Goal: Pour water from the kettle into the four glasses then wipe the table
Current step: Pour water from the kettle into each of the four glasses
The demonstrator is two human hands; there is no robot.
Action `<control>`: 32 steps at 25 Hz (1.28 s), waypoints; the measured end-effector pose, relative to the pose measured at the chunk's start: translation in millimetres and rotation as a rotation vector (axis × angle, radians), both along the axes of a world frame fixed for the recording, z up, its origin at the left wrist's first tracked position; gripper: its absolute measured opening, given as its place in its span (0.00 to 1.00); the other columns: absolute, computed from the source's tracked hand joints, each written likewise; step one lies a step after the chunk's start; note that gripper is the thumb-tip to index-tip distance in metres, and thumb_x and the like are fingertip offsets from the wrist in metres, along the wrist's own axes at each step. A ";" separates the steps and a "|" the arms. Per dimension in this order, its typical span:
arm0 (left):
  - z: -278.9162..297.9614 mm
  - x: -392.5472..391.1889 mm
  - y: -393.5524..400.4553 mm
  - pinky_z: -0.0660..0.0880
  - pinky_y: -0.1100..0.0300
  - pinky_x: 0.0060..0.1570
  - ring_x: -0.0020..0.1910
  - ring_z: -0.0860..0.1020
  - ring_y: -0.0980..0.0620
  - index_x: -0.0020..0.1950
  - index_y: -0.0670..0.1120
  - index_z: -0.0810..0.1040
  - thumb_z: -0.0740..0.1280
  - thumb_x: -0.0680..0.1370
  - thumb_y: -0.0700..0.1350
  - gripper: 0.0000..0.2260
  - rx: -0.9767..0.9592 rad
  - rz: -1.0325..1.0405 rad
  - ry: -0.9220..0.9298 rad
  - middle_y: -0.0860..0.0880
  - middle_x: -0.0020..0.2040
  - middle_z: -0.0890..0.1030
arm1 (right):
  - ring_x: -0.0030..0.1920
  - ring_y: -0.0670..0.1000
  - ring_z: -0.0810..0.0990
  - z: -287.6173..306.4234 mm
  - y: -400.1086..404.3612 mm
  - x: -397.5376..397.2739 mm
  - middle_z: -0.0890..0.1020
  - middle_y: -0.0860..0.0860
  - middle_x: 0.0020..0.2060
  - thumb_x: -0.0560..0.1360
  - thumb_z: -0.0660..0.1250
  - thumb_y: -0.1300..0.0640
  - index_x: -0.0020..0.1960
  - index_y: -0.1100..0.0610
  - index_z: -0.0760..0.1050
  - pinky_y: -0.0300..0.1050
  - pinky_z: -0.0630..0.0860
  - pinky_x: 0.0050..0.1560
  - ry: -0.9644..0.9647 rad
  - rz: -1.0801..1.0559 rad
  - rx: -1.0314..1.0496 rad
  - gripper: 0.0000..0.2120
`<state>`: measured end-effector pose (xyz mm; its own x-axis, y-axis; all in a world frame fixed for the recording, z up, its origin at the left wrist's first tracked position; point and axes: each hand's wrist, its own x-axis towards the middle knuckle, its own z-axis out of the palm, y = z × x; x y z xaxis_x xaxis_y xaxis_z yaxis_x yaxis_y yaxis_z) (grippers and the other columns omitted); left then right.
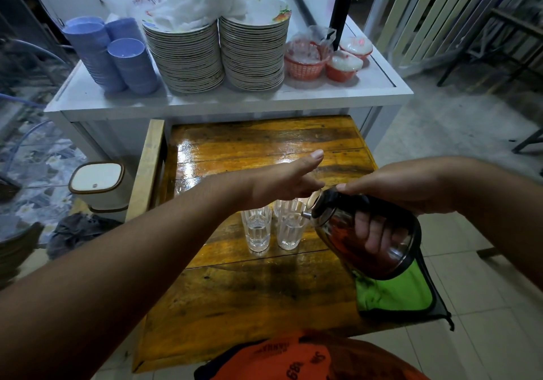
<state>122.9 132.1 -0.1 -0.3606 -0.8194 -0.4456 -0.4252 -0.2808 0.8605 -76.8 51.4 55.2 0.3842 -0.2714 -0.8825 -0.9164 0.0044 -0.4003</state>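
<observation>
A shiny steel kettle [367, 232] with a black lid is tilted left over a cluster of clear ribbed glasses [258, 229] on the wooden table [249, 291]. My right hand [396, 185] grips its handle from above. My left hand [288, 180] reaches across over the glasses, fingers resting on the kettle's open lid near the spout. The front left glass and the front right glass [289, 231] hold some water. The rear glasses are mostly hidden under my left hand. A green cloth [396, 294] lies at the table's right edge, below the kettle.
Behind the table stands a white counter [229, 100] with stacked plates [252, 53], blue bowls [117, 56] and red baskets [308, 62]. A small white lidded bin [98, 185] sits on the floor at the left. The table's far part is wet and glossy.
</observation>
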 end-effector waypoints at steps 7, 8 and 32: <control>4.5 -1.1 3.2 0.56 0.56 0.74 0.77 0.61 0.50 0.79 0.43 0.60 0.38 0.76 0.68 0.41 0.002 0.010 -0.009 0.46 0.79 0.62 | 0.37 0.53 0.85 -0.5 -0.1 0.0 0.86 0.59 0.39 0.81 0.49 0.35 0.49 0.65 0.81 0.45 0.78 0.40 -0.001 -0.005 0.019 0.36; 5.8 -1.9 3.7 0.56 0.56 0.74 0.77 0.61 0.50 0.79 0.43 0.60 0.37 0.78 0.67 0.39 -0.001 0.013 -0.013 0.46 0.79 0.62 | 0.37 0.53 0.85 -0.4 -0.5 0.0 0.86 0.59 0.39 0.81 0.49 0.35 0.49 0.64 0.82 0.45 0.78 0.41 0.000 -0.005 0.012 0.36; 16.1 -27.8 -12.1 0.61 0.64 0.66 0.76 0.63 0.49 0.78 0.42 0.63 0.36 0.79 0.64 0.38 0.022 -0.015 -0.080 0.44 0.78 0.65 | 0.36 0.57 0.85 -29.7 -4.2 -49.6 0.87 0.64 0.39 0.80 0.52 0.35 0.41 0.63 0.84 0.45 0.80 0.38 -0.177 -0.130 -0.067 0.35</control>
